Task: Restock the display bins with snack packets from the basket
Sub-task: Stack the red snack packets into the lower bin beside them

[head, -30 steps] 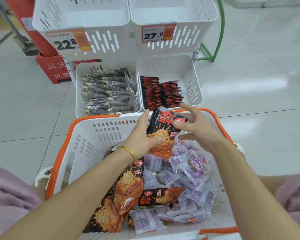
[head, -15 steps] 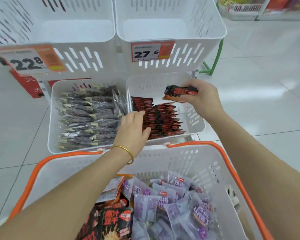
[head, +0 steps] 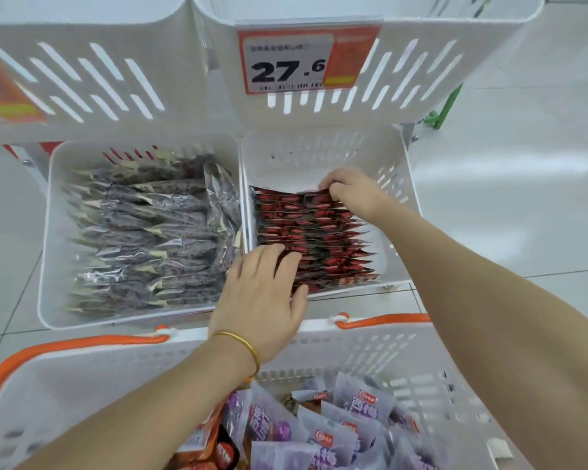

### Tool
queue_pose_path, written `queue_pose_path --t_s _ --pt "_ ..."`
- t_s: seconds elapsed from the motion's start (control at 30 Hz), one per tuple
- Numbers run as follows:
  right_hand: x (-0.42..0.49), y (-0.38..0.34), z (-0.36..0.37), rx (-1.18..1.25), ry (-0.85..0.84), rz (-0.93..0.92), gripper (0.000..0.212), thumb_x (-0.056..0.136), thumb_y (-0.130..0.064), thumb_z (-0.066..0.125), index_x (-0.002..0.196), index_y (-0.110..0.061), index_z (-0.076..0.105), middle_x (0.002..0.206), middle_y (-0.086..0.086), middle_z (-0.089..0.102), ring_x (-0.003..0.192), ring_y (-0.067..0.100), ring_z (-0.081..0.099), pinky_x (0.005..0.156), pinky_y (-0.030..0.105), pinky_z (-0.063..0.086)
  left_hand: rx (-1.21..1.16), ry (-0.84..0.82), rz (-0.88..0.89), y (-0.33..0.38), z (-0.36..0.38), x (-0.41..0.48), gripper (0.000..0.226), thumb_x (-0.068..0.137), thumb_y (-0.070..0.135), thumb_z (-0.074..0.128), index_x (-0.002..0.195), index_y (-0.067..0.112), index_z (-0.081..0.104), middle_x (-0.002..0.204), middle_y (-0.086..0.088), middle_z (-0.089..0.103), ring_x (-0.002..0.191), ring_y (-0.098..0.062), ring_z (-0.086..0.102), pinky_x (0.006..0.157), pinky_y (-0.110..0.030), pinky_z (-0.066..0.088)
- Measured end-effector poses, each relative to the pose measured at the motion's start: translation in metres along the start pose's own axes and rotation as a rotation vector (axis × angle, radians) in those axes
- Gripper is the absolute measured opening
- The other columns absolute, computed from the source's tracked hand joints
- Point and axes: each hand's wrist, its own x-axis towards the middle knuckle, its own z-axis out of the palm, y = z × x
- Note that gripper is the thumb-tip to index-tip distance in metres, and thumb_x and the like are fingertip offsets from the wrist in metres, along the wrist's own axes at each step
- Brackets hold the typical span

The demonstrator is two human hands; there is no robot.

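Since half a second ago the right hand (head: 350, 189) has dropped from above the lower right bin (head: 319, 157) to the far end of the row of red-and-black packets (head: 319, 245), and the snack packet (head: 311, 198) it carried in the air now stands at the back of that row. At the left, the lower left bin (head: 46, 266) is packed with grey-purple packets (head: 143, 232). Beside it the left hand (head: 265, 293), a gold bangle (head: 241, 344) on its wrist, lies with fingers nearly straight, pressing on the near end of the row. The right hand's fingers are curled, pinching the snack packet's top edge. Above hangs a price tag (head: 306, 59) reading 27.6. Nearest the camera, the basket (head: 82, 374) holds orange packets (head: 207, 449) at its left and purple packets (head: 336, 432) at its right.
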Motion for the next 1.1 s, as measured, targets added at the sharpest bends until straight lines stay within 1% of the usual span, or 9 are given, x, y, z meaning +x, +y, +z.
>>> queue_pose_path --t_s 0.1,0.2,0.3,0.53,0.67,0.77,0.87,1.0,1.1 --pt "0.002 0.003 0.001 0.016 -0.088 0.04 0.026 0.091 -0.013 0.038 0.111 -0.022 0.052 0.102 -0.002 0.054 0.104 0.022 0.047 0.091 0.032 0.037 0.007 0.008 0.0 -0.001 0.001 0.002 0.048 0.087 0.039 0.032 0.118 0.014 0.058 0.118 -0.008 0.058 0.112 -0.03 0.054 0.093 -0.045 0.045" --pt "-0.009 0.006 -0.004 0.012 -0.103 0.026 0.041 0.092 -0.016 0.039 0.132 -0.023 0.045 0.134 0.002 0.046 0.123 0.022 0.042 0.106 0.036 0.033 0.016 -0.005 -0.015 -0.001 0.0 0.003 0.048 0.086 0.038 0.032 0.117 0.014 0.058 0.116 -0.007 0.059 0.111 -0.028 0.054 0.092 -0.044 0.046" --pt "-0.037 0.002 -0.011 0.042 0.051 -0.066 0.048 0.092 -0.013 0.04 0.14 -0.022 0.04 0.147 0.002 0.036 0.132 0.019 0.036 0.104 0.026 0.025 0.016 -0.025 -0.023 -0.001 -0.002 0.003 0.051 0.087 0.04 0.027 0.12 0.014 0.057 0.119 -0.007 0.057 0.114 -0.028 0.052 0.094 -0.045 0.044" --pt "-0.161 -0.022 0.009 0.328 0.304 -0.111 0.061 0.068 -0.02 0.043 0.128 -0.019 0.052 0.13 -0.002 0.051 0.119 0.003 0.043 0.099 0.018 0.033 0.152 -0.08 -0.083 0.005 -0.01 -0.001 0.064 0.086 0.041 0.006 0.134 0.02 0.043 0.133 -0.008 0.045 0.123 -0.028 0.038 0.103 -0.044 0.028" --pt "-0.25 -0.03 0.038 0.469 0.349 -0.068 0.054 0.068 -0.014 0.044 0.12 -0.026 0.055 0.123 -0.007 0.056 0.113 0.002 0.05 0.091 0.012 0.04 0.161 -0.052 -0.094 0.011 -0.027 -0.013 0.048 0.098 0.038 0.027 0.14 0.015 0.032 0.143 -0.009 0.033 0.129 -0.028 0.03 0.106 -0.044 0.025" --pt "-0.295 -0.034 0.067 0.504 0.252 0.002 0.044 0.078 0.001 0.047 0.114 -0.023 0.058 0.113 -0.005 0.06 0.103 0.006 0.057 0.073 0.003 0.041 -0.056 0.065 -0.125 0.004 -0.047 -0.047 0.047 0.095 0.034 0.032 0.134 0.01 0.043 0.14 -0.011 0.04 0.127 -0.03 0.034 0.103 -0.041 0.029" --pt "-0.313 -0.038 0.102 0.379 0.059 0.025 0.044 0.08 0.012 0.047 0.115 -0.012 0.059 0.103 0.0 0.062 0.093 0.012 0.057 0.074 0.007 0.043 -0.156 0.11 -0.13 -0.016 -0.065 -0.096 0.055 0.087 0.034 0.026 0.127 0.005 0.051 0.133 -0.016 0.046 0.123 -0.034 0.039 0.105 -0.041 0.029" --pt "-0.317 -0.047 0.148 0.103 -0.204 -0.038 0.041 0.089 -0.003 0.052 0.129 -0.012 0.051 0.119 0.005 0.062 0.113 0.02 0.056 0.096 0.036 0.045 -0.152 0.077 -0.159 -0.043 -0.078 -0.146 0.044 0.091 0.023 0.038 0.128 0.003 0.05 0.135 -0.017 0.044 0.126 -0.034 0.037 0.108 -0.04 0.026" --pt "-0.315 -0.055 0.175 -0.261 -0.337 -0.109 0.053 0.093 -0.023 0.056 0.141 -0.014 0.036 0.128 0.012 0.055 0.124 0.031 0.043 0.096 0.045 0.043 -0.207 0.083 -0.167 -0.048 -0.082 -0.17 0.039 0.093 0.013 0.046 0.132 0.005 0.048 0.137 -0.014 0.042 0.128 -0.031 0.035 0.108 -0.037 0.024"
